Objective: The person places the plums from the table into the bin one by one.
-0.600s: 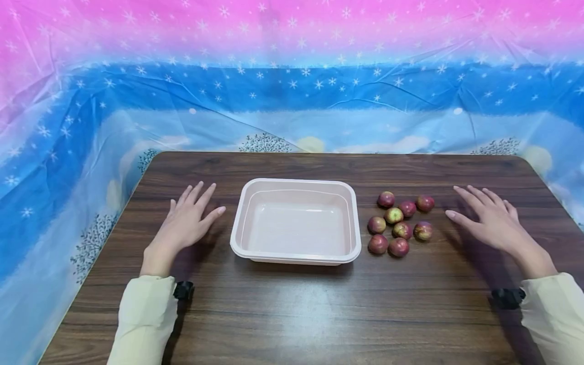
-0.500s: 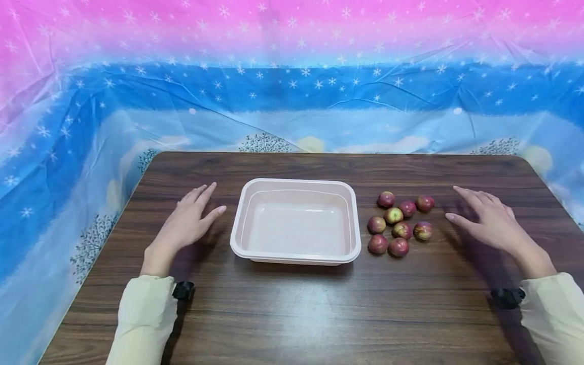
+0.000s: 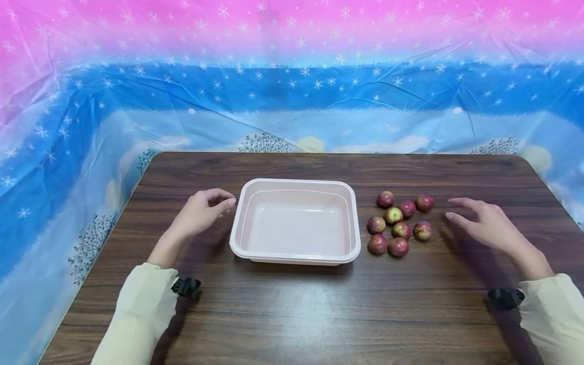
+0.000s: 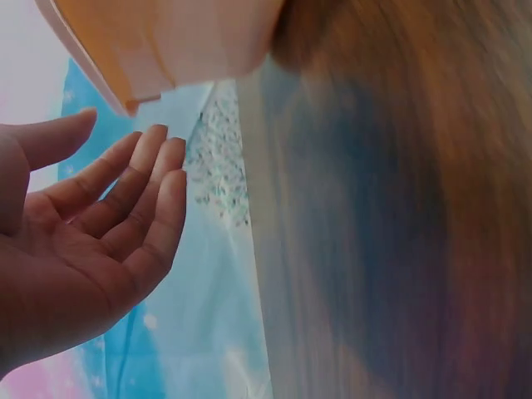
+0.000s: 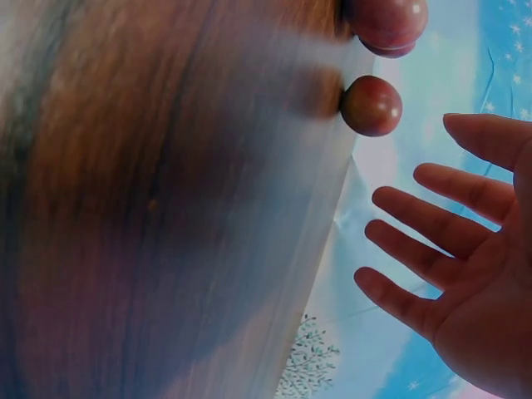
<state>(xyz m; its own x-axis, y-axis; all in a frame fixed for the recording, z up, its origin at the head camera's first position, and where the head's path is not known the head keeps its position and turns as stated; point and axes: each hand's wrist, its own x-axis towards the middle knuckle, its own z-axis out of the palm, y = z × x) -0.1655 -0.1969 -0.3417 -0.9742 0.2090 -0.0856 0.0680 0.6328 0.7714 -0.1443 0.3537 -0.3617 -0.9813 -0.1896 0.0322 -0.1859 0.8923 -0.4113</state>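
Note:
A pale pinkish-white plastic basin (image 3: 294,256) with rounded corners sits mid-table with nothing in it. Just off its left rim is my left hand (image 3: 198,210), thumb and fingers loosely bent and holding nothing. The left wrist view shows a gap between those fingers (image 4: 170,199) and the basin's side (image 4: 199,41). To the right of the basin lie several small red-and-yellow plums (image 3: 402,230) in a loose cluster. My right hand (image 3: 490,225) hovers beyond them on the right, empty, its fingers spread apart in the right wrist view, near a plum (image 5: 371,105).
Everything stands on a dark wood-grain table (image 3: 292,314) with rounded far corners. Behind and to the left hangs a pink and blue snowflake cloth (image 3: 292,81). A black strap (image 3: 186,287) is on each wrist by the cream sleeves.
My left hand has moved right toward the basin's rim, its fingers bending from spread. The right hand's fingers have lowered and bent slightly in place. Basin and plums have stayed put.

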